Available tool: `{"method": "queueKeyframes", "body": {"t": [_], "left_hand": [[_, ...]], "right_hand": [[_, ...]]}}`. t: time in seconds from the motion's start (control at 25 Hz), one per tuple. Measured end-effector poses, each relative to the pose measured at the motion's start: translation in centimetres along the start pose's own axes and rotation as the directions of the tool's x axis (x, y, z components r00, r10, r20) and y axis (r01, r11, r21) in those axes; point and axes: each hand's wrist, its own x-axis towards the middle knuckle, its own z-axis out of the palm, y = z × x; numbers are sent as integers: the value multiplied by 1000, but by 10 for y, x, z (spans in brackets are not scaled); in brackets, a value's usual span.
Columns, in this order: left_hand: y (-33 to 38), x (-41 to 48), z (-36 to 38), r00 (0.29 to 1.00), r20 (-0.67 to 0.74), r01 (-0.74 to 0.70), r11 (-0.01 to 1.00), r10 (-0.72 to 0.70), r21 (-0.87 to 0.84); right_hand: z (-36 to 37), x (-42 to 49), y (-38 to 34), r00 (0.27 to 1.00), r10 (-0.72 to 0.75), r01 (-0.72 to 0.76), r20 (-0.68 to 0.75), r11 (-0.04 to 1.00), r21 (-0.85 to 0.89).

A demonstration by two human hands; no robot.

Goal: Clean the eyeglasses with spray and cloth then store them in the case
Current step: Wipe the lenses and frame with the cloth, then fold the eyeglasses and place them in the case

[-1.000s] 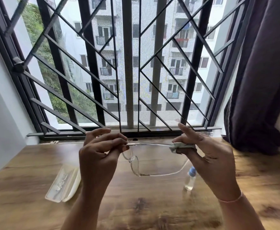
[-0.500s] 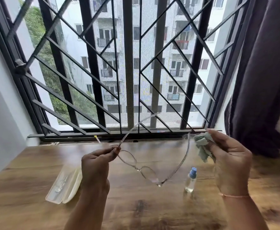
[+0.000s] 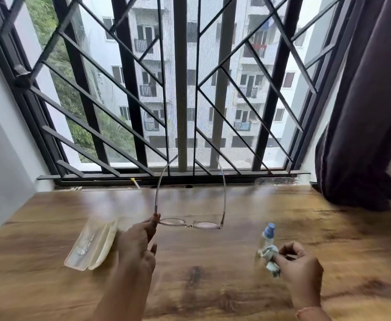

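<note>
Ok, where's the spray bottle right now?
In the head view the bottle stands on the table, right of centre, just behind the cloth held in the right hand.

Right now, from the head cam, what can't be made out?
All in the head view:
eyeglasses: lenses nearly edge-on and blurred, so their cleanliness is unreadable.
case: right edge hidden behind the left hand; inside blurred.
spray bottle: base hidden by the cloth in the right hand; fill level blurred.
</note>
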Motion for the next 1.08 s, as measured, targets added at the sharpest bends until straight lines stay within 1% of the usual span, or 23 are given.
{"method": "queueKeyframes", "body": {"t": [0.04, 0.12, 0.16, 0.24, 0.36, 0.44, 0.52, 0.6, 0.64, 0.68, 0.72, 0.76, 0.8, 0.88, 0.92, 1.0, 1.08], "left_hand": [[-2, 3, -1, 1000, -9, 14, 1000, -14, 0], [-7, 10, -3, 999, -29, 41, 999, -41, -6], [-10, 13, -4, 998, -35, 57, 998, -58, -11], [-15, 18, -6, 995, -42, 87, 996, -88, -17], [-18, 25, -10, 994, -65, 92, 996, -92, -8], [-19, 28, -12, 994, -69, 86, 996, -87, -18], [-20, 31, -13, 994, -69, 83, 996, -84, -25], [-21, 34, -15, 994, -72, 82, 996, -84, -35], [-21, 37, -15, 993, -81, 81, 996, -83, -34], [-21, 39, -16, 993, -86, 83, 996, -85, -33], [-22, 39, -16, 993, -83, 84, 996, -87, -37], [-22, 40, -17, 994, -76, 82, 996, -84, -36], [-23, 40, -17, 994, -72, 81, 996, -84, -36], [-23, 44, -18, 994, -73, 80, 996, -82, -29], [-23, 46, -19, 993, -75, 90, 996, -91, -18], [-24, 51, -20, 988, -89, 130, 991, -129, 3], [-27, 54, -22, 983, -90, 165, 986, -162, 25]], "right_hand": [[1, -5, 11, 996, -82, 80, -31, 995, -66], [7, -12, 32, 962, -267, 255, -59, 953, -161], [10, -15, 43, 946, -321, 303, -52, 928, -218], [19, -16, 63, 924, -381, 353, -31, 880, -318], [25, -23, 73, 851, -525, 492, 19, 782, -382], [27, -32, 78, 803, -583, 583, 123, 725, -365], [28, -42, 81, 762, -618, 641, 196, 674, -367], [28, -46, 87, 741, -607, 669, 285, 633, -390], [27, -46, 85, 747, -587, 665, 313, 644, -378], [28, -45, 81, 752, -589, 658, 294, 658, -365], [29, -39, 74, 757, -607, 652, 242, 669, -358], [32, -36, 67, 737, -655, 666, 169, 659, -351], [33, -36, 55, 697, -705, 702, 130, 632, -329], [42, -40, 24, 602, -794, 791, 87, 578, -202], [49, -41, 9, 580, -812, 812, 67, 570, -124], [66, -37, -15, 605, -793, 795, 68, 607, 4], [80, -28, -26, 656, -749, 746, 92, 662, 75]]}}
